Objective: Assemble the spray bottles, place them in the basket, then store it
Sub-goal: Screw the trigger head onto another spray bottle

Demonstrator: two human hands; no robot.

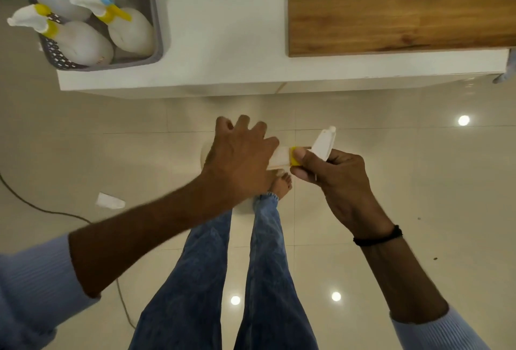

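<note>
Fitting the spray head onto a bottle held over the floor

The left hand (pixel 240 154) wraps the white bottle (pixel 279 157), fingers partly spread; the right hand (pixel 335 179) pinches the yellow collar (pixel 294 158) of the spray head (pixel 324 143). The bottle lies roughly level, neck rightward, nozzle pointing up-right. Likely light, smooth plastic: grip the body, twist at the collar. Basket (pixel 159 42) waits on the table (pixel 223 28).

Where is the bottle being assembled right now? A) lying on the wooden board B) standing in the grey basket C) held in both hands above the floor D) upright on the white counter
C: the left hand grips the bottle body while the right hand holds the yellow collar, both below the counter edge over the tiled floor.
</note>
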